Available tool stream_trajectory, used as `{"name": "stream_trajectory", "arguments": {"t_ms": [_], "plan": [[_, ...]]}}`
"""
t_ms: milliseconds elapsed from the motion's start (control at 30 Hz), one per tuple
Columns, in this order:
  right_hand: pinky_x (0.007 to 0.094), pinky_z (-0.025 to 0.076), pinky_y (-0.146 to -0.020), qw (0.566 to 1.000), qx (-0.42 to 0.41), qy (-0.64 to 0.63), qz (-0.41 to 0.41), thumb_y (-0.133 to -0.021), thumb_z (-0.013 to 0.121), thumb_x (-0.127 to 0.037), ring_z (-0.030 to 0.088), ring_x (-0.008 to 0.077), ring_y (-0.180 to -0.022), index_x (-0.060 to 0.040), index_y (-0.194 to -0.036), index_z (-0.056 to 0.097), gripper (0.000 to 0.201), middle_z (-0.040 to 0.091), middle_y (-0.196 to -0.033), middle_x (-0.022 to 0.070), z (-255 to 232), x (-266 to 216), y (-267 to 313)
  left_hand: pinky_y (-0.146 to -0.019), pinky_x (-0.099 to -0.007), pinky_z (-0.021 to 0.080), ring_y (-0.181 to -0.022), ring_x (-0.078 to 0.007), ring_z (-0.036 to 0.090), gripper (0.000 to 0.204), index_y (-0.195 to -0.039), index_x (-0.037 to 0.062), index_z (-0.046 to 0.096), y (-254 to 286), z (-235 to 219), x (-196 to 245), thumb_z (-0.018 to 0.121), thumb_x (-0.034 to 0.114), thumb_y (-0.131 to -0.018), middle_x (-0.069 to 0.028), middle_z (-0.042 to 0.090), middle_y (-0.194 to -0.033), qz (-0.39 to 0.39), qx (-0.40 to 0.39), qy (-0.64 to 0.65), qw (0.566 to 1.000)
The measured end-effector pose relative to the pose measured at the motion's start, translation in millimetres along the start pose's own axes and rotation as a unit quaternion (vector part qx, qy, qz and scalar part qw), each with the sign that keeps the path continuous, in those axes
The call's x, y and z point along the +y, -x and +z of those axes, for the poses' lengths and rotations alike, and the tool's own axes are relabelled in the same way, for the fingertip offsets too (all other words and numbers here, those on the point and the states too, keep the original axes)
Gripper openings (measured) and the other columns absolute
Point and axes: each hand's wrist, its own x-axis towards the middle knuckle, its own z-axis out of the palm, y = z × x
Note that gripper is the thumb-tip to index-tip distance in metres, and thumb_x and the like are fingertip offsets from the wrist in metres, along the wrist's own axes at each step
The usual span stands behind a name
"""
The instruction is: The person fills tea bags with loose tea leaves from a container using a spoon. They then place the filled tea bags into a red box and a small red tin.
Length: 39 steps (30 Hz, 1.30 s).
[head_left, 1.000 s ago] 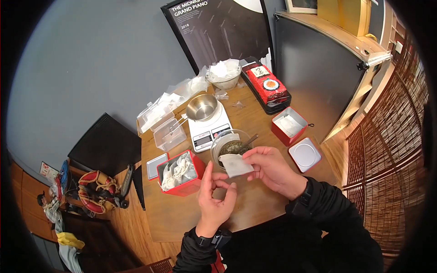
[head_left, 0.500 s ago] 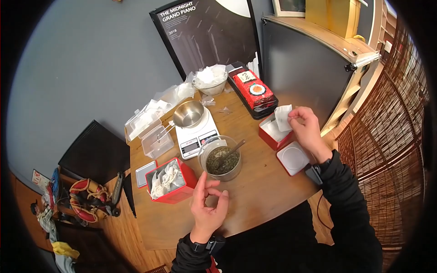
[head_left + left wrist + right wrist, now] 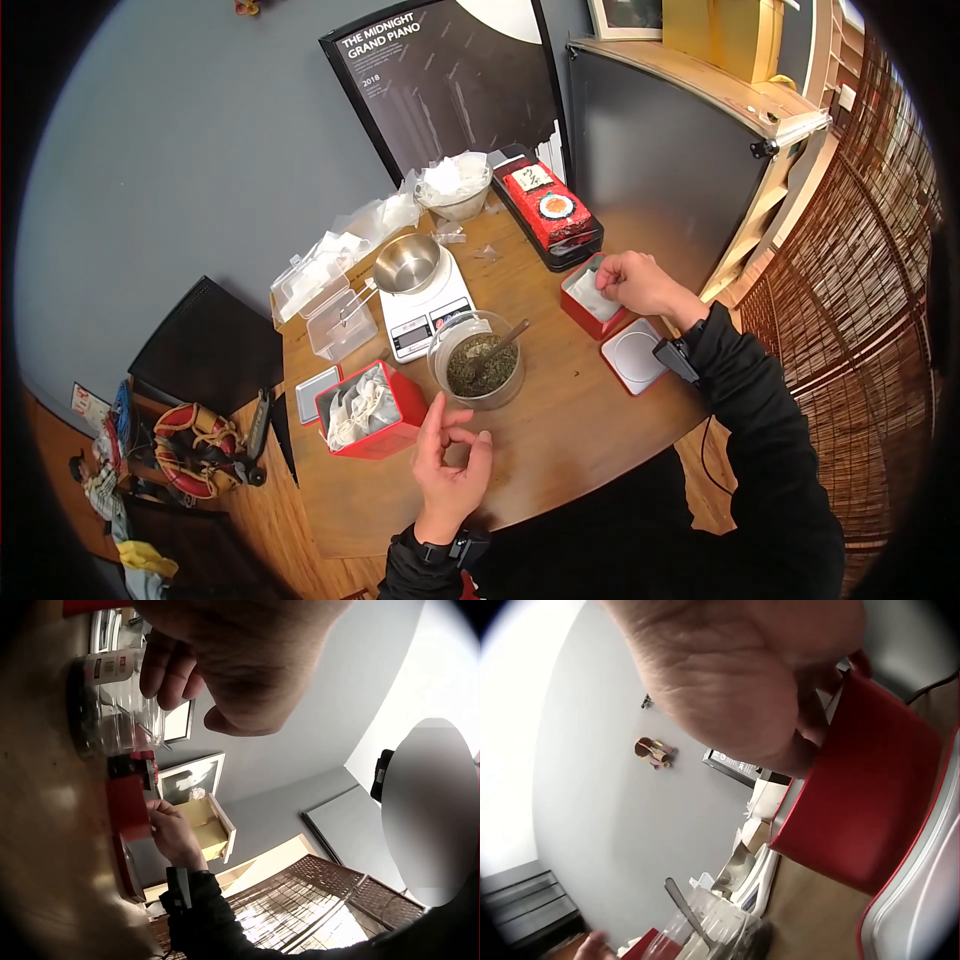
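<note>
My right hand (image 3: 640,284) is at the mouth of a red tin (image 3: 596,318) on the right of the table, its fingertips pinching a flat white filter bag (image 3: 590,291) inside. In the right wrist view, the fingers reach behind the tin's rim and hide the bag. My left hand (image 3: 452,478) hovers near the table's front, fingers loosely bent and nothing in them. Just beyond it stands a clear jar (image 3: 508,392) of dried green leaves, with a spoon (image 3: 510,336) leaning in it. A second red tin (image 3: 395,432), full of white drawstring bags (image 3: 362,405), stands left of the jar.
A white scale (image 3: 440,305) bears a steel pan (image 3: 408,264). Beside it is an open clear plastic box (image 3: 343,327). Behind are a bowl (image 3: 458,208) of white bags and a red package (image 3: 545,205) on a black tray. A tin lid (image 3: 635,357) lies by the right tin.
My right hand has carried the white bag from above the jar over to the right tin, then lowered it into the mouth. The left hand has stayed near the front, loosely bent.
</note>
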Motion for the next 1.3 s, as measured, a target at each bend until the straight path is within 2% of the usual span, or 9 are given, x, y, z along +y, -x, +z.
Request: {"name": "stream_trajectory", "arguments": {"t_ms": [133, 233, 567, 667, 767, 1000, 1167, 1267, 1300], "plan": [[0.0448, 0.034, -0.098, 0.985, -0.04, 0.166, -0.015, -0.082, 0.071, -0.015, 0.06, 0.0265, -0.103, -0.0127, -0.092, 0.075, 0.011, 0.072, -0.091, 0.008, 1.5, -10.0, 3.1, -0.077, -0.0245, 0.05, -0.08, -0.0093, 0.06, 0.069, -0.144, -0.0014, 0.041, 1.2, 0.0, -0.2, 0.065, -0.008, -0.081, -0.012, 0.062, -0.11, -0.013, 0.001, 0.003, 1.0], [0.0426, 0.032, -0.101, 0.984, -0.022, 0.174, -0.03, -0.08, 0.072, -0.015, 0.054, 0.0285, -0.11, -0.0132, -0.099, 0.076, 0.019, 0.069, -0.097, 0.0091, 1.6, -10.7, 9.5, -0.077, -0.0245, 0.05, -0.08, -0.0092, 0.06, 0.068, -0.144, -0.0017, 0.041, 1.2, -1.7, -0.6, 0.065, -0.008, -0.081, -0.0119, 0.062, -0.11, -0.011, 0.005, 0.0, 1.0], [0.0451, 0.037, -0.097, 0.972, 0.068, 0.188, -0.122, -0.081, 0.072, -0.015, 0.054, 0.0328, -0.112, -0.0077, -0.097, 0.076, 0.018, 0.071, -0.104, 0.012, -7.8, -9.8, 21.7, -0.077, -0.024, 0.05, -0.078, -0.0085, 0.06, 0.068, -0.144, -0.0026, 0.041, 5.2, -8.8, -4.9, 0.065, -0.009, -0.081, -0.0113, 0.063, -0.11, -0.009, 0.013, -0.007, 1.0], [0.047, 0.034, -0.101, 0.969, 0.038, 0.19, -0.154, -0.086, 0.071, -0.03, 0.051, 0.0359, -0.121, -0.0074, -0.099, 0.076, 0.027, 0.07, -0.109, 0.016, -2.6, -17.5, 29.3, -0.076, -0.0238, 0.05, -0.078, -0.0085, 0.06, 0.068, -0.144, -0.0025, 0.042, 8.2, -10.3, -9.9, 0.065, -0.009, -0.081, -0.011, 0.063, -0.109, -0.014, 0.017, -0.007, 1.0], [0.052, 0.028, -0.107, 0.967, -0.008, 0.222, -0.126, -0.088, 0.062, -0.057, 0.04, 0.0424, -0.134, -0.0088, -0.106, 0.076, 0.053, 0.07, -0.108, 0.0193, 6.7, -22.4, 32.8, -0.075, -0.0238, 0.05, -0.077, -0.0088, 0.06, 0.068, -0.144, -0.0025, 0.043, 9.4, -13.2, -10.3, 0.066, -0.01, -0.08, -0.0114, 0.063, -0.11, -0.006, 0.025, -0.011, 1.0], [0.054, 0.023, -0.11, 0.957, 0.002, 0.267, -0.11, -0.086, 0.064, -0.054, 0.038, 0.0423, -0.136, -0.0104, -0.108, 0.075, 0.05, 0.071, -0.108, 0.0133, 17.1, -29.3, 36.9, -0.076, -0.0254, 0.051, -0.078, -0.0101, 0.062, 0.065, -0.142, -0.0027, 0.045, 9.0, -34.9, -2.9, 0.067, -0.009, -0.08, -0.0122, 0.064, -0.108, 0.041, 0.071, -0.054, 0.995], [0.0565, 0.021, -0.111, 0.959, 0.011, 0.264, -0.102, -0.086, 0.066, -0.053, 0.036, 0.0428, -0.138, -0.0099, -0.107, 0.076, 0.048, 0.07, -0.115, 0.0114, 18.1, -29.3, 38.9, -0.074, -0.0275, 0.051, -0.077, -0.0146, 0.061, 0.042, -0.12, -0.0026, 0.061, -4.5, -81.6, 9.3, 0.068, -0.008, -0.079, -0.0111, 0.064, -0.101, 0.098, 0.157, -0.168, 0.968], [0.0567, 0.024, -0.109, 0.949, 0.079, 0.262, -0.158, -0.086, 0.067, -0.051, 0.039, 0.0431, -0.136, -0.0078, -0.104, 0.076, 0.047, 0.069, -0.116, 0.0113, 19.8, -27.2, 43.0, -0.077, -0.035, 0.049, -0.082, -0.0246, 0.061, 0.035, -0.107, 0.0012, 0.066, -19.5, -108.9, 10.1, 0.071, -0.005, -0.073, -0.013, 0.064, -0.096, 0.122, 0.205, -0.305, 0.922], [0.0552, 0.026, -0.109, 0.955, 0.095, 0.238, -0.15, -0.086, 0.069, -0.045, 0.04, 0.0422, -0.135, -0.0064, -0.103, 0.076, 0.043, 0.069, -0.117, 0.0114, 18.2, -28.8, 45.8, -0.084, -0.0401, 0.047, -0.095, -0.0294, 0.058, 0.034, -0.104, 0.0023, 0.067, -23.3, -115.4, 10.2, 0.072, -0.001, -0.07, -0.0138, 0.064, -0.103, 0.11, 0.188, -0.328, 0.919]]}}
